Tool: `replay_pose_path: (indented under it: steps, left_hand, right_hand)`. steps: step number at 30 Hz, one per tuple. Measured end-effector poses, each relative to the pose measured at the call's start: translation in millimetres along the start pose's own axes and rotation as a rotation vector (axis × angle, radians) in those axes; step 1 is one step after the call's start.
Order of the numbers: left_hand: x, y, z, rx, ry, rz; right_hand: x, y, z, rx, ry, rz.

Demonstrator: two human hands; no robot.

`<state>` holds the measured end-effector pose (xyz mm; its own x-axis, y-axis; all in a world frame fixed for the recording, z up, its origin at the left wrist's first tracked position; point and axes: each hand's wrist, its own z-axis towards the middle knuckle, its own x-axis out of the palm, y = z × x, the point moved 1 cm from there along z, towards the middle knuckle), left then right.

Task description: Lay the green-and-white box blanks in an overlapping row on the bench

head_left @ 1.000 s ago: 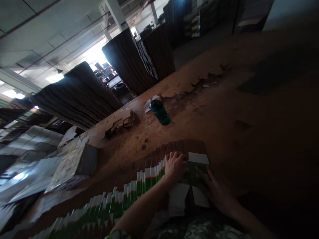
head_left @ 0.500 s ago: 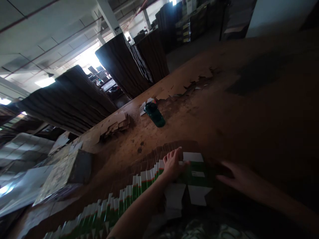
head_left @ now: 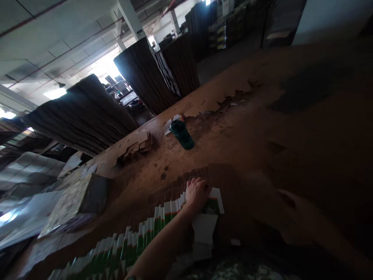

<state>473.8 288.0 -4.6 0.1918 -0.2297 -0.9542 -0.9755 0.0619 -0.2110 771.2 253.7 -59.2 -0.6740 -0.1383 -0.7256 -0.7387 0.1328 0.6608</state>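
Note:
A long fanned row of flat cartons (head_left: 140, 237), printed green, white and orange, runs along the brown table (head_left: 239, 132) from the lower left. My left hand (head_left: 197, 193) lies on the row's far end, fingers curled over the top carton (head_left: 215, 200), whose white flap shows beside my knuckles. My right hand (head_left: 297, 219) is a blur at the lower right. Against it is a flat brown sheet (head_left: 244, 194), a carton seen from its unprinted side, lifted off the row.
A dark green bottle (head_left: 182, 134) stands further up the table. Left of it lies a small pile of brown blanks (head_left: 136, 142), and torn cardboard scraps (head_left: 227, 101) sit to the back. Tall stacks of corrugated board (head_left: 84, 112) stand behind the table. Printed sheets (head_left: 72, 198) lie left.
The top green carton that lay flat beside my left hand has left the row. My right hand swung right with it. My left hand stayed on the row's end.

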Motion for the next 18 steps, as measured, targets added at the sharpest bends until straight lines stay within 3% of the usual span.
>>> replay_pose_path:
  steps: [2,5,10,14,18]
  left_hand:
    - [-1,0,0,-0.015,0.0,0.005]
    - [-1,1,0,-0.03,0.0,0.026]
    - [3,3,0,-0.001,0.001,0.043]
    - [5,0,-3,0.02,0.012,0.062]
    - [13,-9,-5,0.082,-0.022,0.07]
  right_hand:
    - [16,23,-5,-0.052,0.126,0.116]
    - [61,54,-20,-0.244,0.22,0.146]
    - [129,47,-41,-0.245,0.211,0.055]
    - [136,47,-43,-0.266,0.171,-0.033]
    - [114,57,-33,-0.335,0.134,-0.185]
